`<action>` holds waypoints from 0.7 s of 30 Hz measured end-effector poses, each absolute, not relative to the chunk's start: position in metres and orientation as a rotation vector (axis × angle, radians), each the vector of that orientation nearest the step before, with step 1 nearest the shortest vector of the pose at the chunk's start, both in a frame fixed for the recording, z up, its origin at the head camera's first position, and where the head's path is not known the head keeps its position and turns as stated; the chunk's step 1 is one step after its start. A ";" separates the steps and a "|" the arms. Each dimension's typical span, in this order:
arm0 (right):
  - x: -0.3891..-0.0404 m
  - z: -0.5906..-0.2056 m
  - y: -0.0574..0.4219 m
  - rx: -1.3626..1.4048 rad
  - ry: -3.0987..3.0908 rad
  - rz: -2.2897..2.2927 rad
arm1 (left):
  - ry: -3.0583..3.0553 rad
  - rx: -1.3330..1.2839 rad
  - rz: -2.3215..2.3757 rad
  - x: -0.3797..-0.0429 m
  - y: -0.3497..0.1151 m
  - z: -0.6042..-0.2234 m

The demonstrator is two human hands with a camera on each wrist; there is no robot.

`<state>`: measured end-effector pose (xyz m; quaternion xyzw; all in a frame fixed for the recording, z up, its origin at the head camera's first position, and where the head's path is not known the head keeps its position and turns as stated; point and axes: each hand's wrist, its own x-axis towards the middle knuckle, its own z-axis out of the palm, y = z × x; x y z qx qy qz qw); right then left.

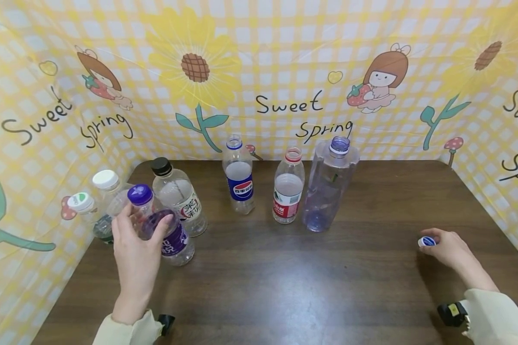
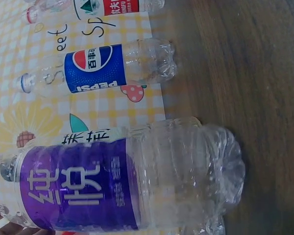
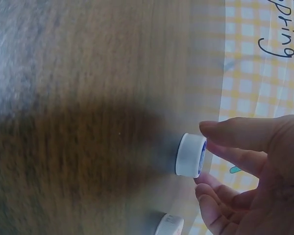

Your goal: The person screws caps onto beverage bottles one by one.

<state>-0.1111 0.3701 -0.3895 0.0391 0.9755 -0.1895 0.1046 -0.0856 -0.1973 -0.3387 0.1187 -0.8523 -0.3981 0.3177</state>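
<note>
A clear bottle with a purple label (image 2: 78, 183) and a purple cap (image 1: 140, 194) stands on the table. My left hand (image 1: 138, 249) grips it near the shoulder, thumb on the near right side and fingers on the far left side. At the right, my right hand (image 1: 453, 249) holds a white bottle cap (image 3: 190, 155) with a blue top between thumb and fingers, close over the table. A second white cap (image 3: 169, 224) lies beside it in the right wrist view.
Behind the left hand stand a black-capped bottle (image 1: 181, 196) and two white-capped bottles, one with a green-marked cap (image 1: 81, 202). Uncapped are a Pepsi bottle (image 1: 240, 184), a red-labelled bottle (image 1: 287, 191) and a large purplish bottle (image 1: 328, 187). A patterned cloth (image 1: 285, 57) surrounds the table.
</note>
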 end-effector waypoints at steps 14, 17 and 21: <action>-0.111 -0.392 0.371 0.121 2.844 -0.583 | -2.258 0.305 -1.036 -0.086 -0.195 -0.341; -0.110 -0.393 0.370 0.121 2.827 -0.591 | -2.244 0.310 -1.035 -0.086 -0.195 -0.341; -0.109 -0.393 0.369 0.134 2.779 -0.604 | -2.215 0.313 -1.033 -0.084 -0.194 -0.340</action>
